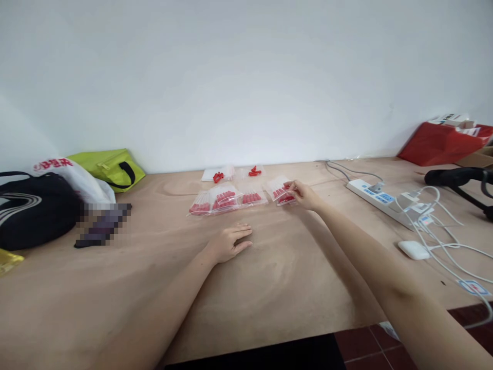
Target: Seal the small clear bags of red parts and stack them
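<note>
My right hand (302,195) pinches the edge of a clear plastic bag (278,189) with small red pieces inside, at the right end of a group of such bags. Part of another bag (287,200) shows beneath it. My left hand (231,243) rests on the table with its fingers stretched out, holding nothing. Beyond it lie several filled bags, some overlapping: one at the left (200,204), one in the middle (225,198) and one nearer the right hand (252,197). Behind them, loose red pieces (218,177) and a second small heap (254,171) sit on flat bags.
On the right are a white power strip (381,202) with plugs and cables, a white charger (414,250), a black stand-like object (458,178) and a red bag (431,144). A black bag (38,210), white plastic bag (88,182) and lime-green bag (103,164) stand left. The wall borders the wooden table (269,298).
</note>
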The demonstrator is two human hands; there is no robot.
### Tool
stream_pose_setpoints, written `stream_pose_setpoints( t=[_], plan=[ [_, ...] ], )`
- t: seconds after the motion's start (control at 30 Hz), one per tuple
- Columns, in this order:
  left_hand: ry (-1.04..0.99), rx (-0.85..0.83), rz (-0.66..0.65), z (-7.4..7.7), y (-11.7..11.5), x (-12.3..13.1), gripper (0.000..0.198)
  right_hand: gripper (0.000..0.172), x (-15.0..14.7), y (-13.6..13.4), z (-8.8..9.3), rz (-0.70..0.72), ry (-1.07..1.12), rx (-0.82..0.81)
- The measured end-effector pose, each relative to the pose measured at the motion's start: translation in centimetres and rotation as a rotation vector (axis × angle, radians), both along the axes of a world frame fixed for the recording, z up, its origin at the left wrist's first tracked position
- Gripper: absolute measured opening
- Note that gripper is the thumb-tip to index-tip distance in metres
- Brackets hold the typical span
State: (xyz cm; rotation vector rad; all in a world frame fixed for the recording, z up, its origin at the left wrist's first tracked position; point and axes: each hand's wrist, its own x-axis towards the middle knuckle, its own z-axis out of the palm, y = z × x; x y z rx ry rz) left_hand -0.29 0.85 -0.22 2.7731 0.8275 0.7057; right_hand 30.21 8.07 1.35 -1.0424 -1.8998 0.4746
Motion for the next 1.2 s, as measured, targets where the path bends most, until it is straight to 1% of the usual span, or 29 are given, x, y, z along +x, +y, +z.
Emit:
stream_pose_setpoints(
  t=[0.07, 0.13, 0.23, 0.3, 0.4, 0.47, 0.5, 0.6, 0.67, 0.77, 0.87, 0.93, 1.03, 1.1, 1.2],
  plan=[
    [0.002, -0.005, -0.001, 0.1, -0.1, -0.1, 0.031, 0.013, -0.2, 1.5, -0.7, -0.020, -0.072, -0.028],
    [0.002, -0.010, 0.001, 0.2, -0.2, -0.1, 0.031, 0.010, 0.0, 2.2, -1.2, -0.024, -0.173, -0.029],
    [0.000, -0.009, 0.009, 0.4, -0.3, 0.0, 0.031, 0.009, 0.3, 1.9, -1.0, -0.060, -0.344, 0.043],
    [-0.006, -0.002, 0.012, 0.5, -0.3, 0.0, 0.031, 0.011, -0.3, 1.4, -0.5, -0.137, -0.416, 0.137],
    [-0.013, -0.005, 0.011, 0.6, -0.3, 0.1, 0.030, 0.013, -2.7, 0.6, 0.0, -0.217, -0.476, 0.273],
    [-0.010, -0.015, 0.006, 0.5, -0.3, 0.1, 0.030, 0.018, -4.9, 0.2, -0.2, -0.176, -0.561, 0.327],
    [-0.008, -0.018, 0.002, 0.5, -0.3, 0.0, 0.030, 0.019, -5.9, 0.1, -0.4, -0.179, -0.610, 0.347],
    [-0.003, -0.015, 0.002, 0.3, -0.3, -0.1, 0.030, 0.007, -8.2, 0.2, -1.4, -0.231, -0.718, 0.386],
    [-0.021, 0.011, 0.026, 0.2, -0.3, -0.2, 0.029, 0.012, -8.8, 0.0, -2.0, -0.256, -0.737, 0.410],
    [-0.086, 0.098, 0.108, 0.1, -0.2, -0.3, 0.029, 0.016, -8.6, -1.2, -2.4, -0.224, -0.726, 0.453],
    [-0.132, 0.185, 0.161, 0.1, -0.1, -0.3, 0.031, 0.018, -7.7, -4.0, -2.3, -0.129, -0.688, 0.472],
    [-0.126, 0.236, 0.138, 0.2, -0.2, -0.1, 0.031, 0.019, -7.1, -6.3, -2.4, -0.062, -0.634, 0.451],
    [-0.070, 0.339, 0.044, 0.5, -0.5, 0.3, 0.028, 0.019, -6.5, -8.8, -2.6, -0.014, -0.476, 0.347],
    [-0.034, 0.413, -0.006, 0.6, -0.7, 0.5, 0.025, 0.016, -6.5, -9.5, -2.7, 0.007, -0.339, 0.260],
    [-0.016, 0.482, -0.013, 0.5, -0.9, 0.6, 0.022, 0.013, -6.9, -9.5, -2.6, 0.020, -0.172, 0.199]
  ],
)
